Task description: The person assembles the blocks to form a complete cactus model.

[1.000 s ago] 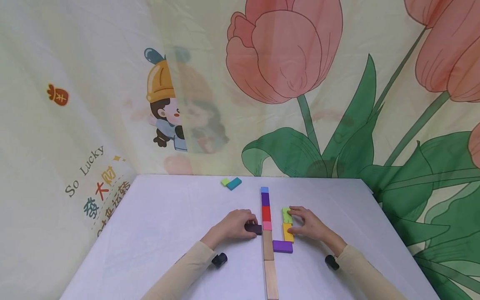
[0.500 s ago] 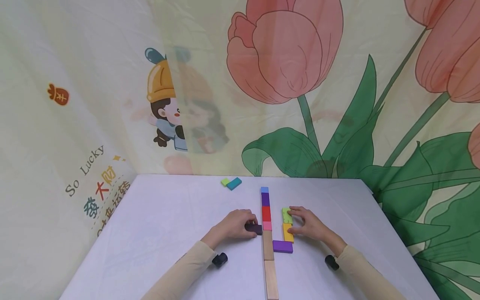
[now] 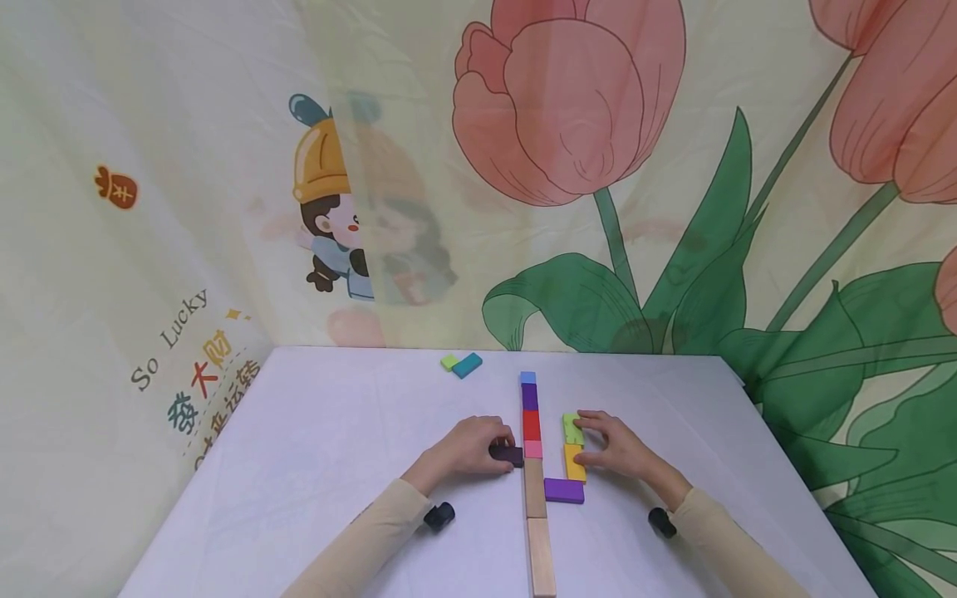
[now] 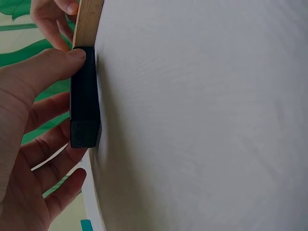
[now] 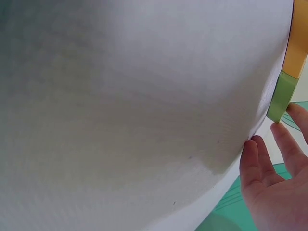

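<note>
My left hand [image 3: 478, 446] pinches a dark, nearly black block [image 3: 507, 456] between thumb and fingers. In the left wrist view the thumb lies on the dark block [image 4: 84, 96], whose far end meets a wooden block [image 4: 88, 24]. In the head view it sits beside a straight row, against a wooden block [image 3: 534, 488] and just below a pink one [image 3: 532, 449]. Spread over the right edges of a yellow block [image 3: 575, 463] and a green block [image 3: 572, 429], my right hand [image 3: 616, 446] touches both. In the right wrist view its fingers look fairly straight at the green block [image 5: 283, 96].
The row runs on through a red block [image 3: 531, 424], a dark purple one [image 3: 529, 396] and a light blue one [image 3: 527, 377]. Nearer lies another wooden block [image 3: 542, 556]. A purple block [image 3: 564, 490] juts right from the row. Teal [image 3: 467, 365] and lime [image 3: 449, 363] blocks lie far back.
</note>
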Tool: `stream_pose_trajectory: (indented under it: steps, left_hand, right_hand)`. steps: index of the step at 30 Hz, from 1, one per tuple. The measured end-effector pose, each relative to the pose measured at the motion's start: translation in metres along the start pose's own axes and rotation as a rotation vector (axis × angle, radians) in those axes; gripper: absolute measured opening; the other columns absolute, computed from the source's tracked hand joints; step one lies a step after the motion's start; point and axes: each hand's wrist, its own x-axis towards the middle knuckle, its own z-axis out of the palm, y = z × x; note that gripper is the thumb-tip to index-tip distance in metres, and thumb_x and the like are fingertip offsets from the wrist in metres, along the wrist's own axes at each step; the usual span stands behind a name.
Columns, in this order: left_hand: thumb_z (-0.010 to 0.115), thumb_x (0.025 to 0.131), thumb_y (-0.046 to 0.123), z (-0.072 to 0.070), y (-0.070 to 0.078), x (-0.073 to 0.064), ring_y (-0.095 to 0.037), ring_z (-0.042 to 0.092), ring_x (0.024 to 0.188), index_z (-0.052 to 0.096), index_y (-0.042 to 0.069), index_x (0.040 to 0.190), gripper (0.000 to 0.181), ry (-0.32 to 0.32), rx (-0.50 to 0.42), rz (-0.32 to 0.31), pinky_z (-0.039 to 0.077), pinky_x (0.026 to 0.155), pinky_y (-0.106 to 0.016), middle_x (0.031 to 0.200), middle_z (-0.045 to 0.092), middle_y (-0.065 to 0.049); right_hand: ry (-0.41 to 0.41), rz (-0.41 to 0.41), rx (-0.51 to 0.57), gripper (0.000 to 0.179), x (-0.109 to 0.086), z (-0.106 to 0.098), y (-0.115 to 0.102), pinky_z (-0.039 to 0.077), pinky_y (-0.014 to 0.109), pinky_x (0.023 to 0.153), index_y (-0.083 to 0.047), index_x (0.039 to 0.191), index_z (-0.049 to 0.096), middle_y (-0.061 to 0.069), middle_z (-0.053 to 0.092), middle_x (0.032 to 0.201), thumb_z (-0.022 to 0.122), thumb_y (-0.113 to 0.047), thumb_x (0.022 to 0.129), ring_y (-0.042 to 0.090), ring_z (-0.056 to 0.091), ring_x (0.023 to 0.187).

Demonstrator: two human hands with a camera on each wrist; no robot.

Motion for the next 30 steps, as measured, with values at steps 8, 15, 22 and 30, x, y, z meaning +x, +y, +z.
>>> stream_pose_trajectory:
  steps: [8, 15, 22, 30]
  left_hand:
    - [0.078, 0.083, 0.038, -0.001, 0.0, 0.002, -0.001, 0.049, 0.073, 0.071, 0.018, 0.102, 0.028, 0.012, 0.004, 0.015, 0.042, 0.068, -0.018, 0.083, 0.057, 0.012]
    - [0.076, 0.084, 0.039, -0.005, -0.002, 0.003, -0.004, 0.053, 0.079, 0.071, 0.018, 0.104, 0.03, 0.021, -0.024, -0.012, 0.046, 0.073, -0.02, 0.087, 0.06, 0.01]
    - [0.071, 0.089, 0.029, -0.03, -0.034, 0.019, -0.017, 0.061, 0.094, 0.071, 0.012, 0.106, 0.024, 0.233, -0.052, -0.18, 0.052, 0.081, -0.034, 0.1, 0.064, -0.002]
    - [0.072, 0.088, 0.02, -0.049, -0.072, 0.047, -0.035, 0.061, 0.101, 0.071, 0.004, 0.11, 0.027, 0.402, 0.053, -0.368, 0.05, 0.082, -0.046, 0.113, 0.068, -0.015]
  right_hand:
    - [0.0, -0.008, 0.0, 0.069, 0.001, -0.002, 0.0, 0.032, 0.065, 0.106, -0.004, 0.135, 0.059, 0.018, 0.045, 0.147, 0.085, -0.03, 0.077, 0.045, 0.035, 0.137]
    - [0.0, -0.005, 0.015, 0.069, 0.002, -0.002, 0.0, 0.031, 0.065, 0.107, -0.003, 0.135, 0.059, 0.018, 0.045, 0.148, 0.085, -0.03, 0.077, 0.045, 0.034, 0.138]
    - [0.0, 0.01, 0.005, 0.069, 0.002, -0.001, 0.001, 0.031, 0.064, 0.107, -0.004, 0.135, 0.059, 0.017, 0.045, 0.148, 0.086, -0.03, 0.077, 0.044, 0.033, 0.139]
    - [0.001, -0.005, 0.013, 0.068, 0.0, 0.0, 0.0, 0.03, 0.065, 0.107, -0.003, 0.134, 0.06, 0.018, 0.045, 0.147, 0.086, -0.028, 0.076, 0.045, 0.034, 0.138]
